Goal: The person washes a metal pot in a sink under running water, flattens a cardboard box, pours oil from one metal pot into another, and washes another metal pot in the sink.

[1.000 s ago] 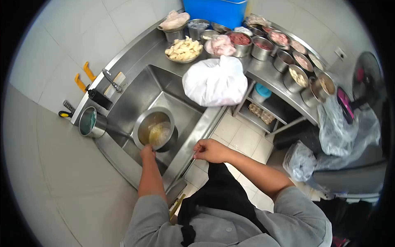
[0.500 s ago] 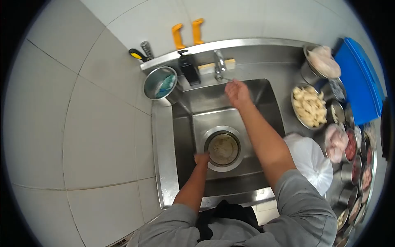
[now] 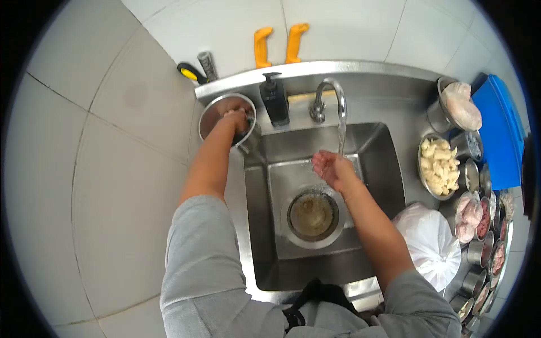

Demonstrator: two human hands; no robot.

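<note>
My left hand (image 3: 236, 119) reaches into a steel pot (image 3: 207, 115) on the counter left of the sink; its fingers are mostly hidden inside. Water runs from the curved faucet (image 3: 338, 90) beside my right hand (image 3: 333, 168), which is held palm up with fingers apart and nothing in it. Below it, a round steel bowl (image 3: 315, 243) with cloudy liquid stands in the sink (image 3: 282, 169).
A black pump bottle (image 3: 275, 104) stands behind the sink, with orange handles (image 3: 296, 42) on the wall. To the right are a white bag (image 3: 431, 242), a bowl of pale yellow pieces (image 3: 439, 167), raw meat (image 3: 463, 107), several steel containers and a blue bin (image 3: 499, 129).
My left hand has left the bowl and gone into the pot. My right hand has dropped from the faucet toward the bowl, and water is now running. The view has swung toward the sink.
</note>
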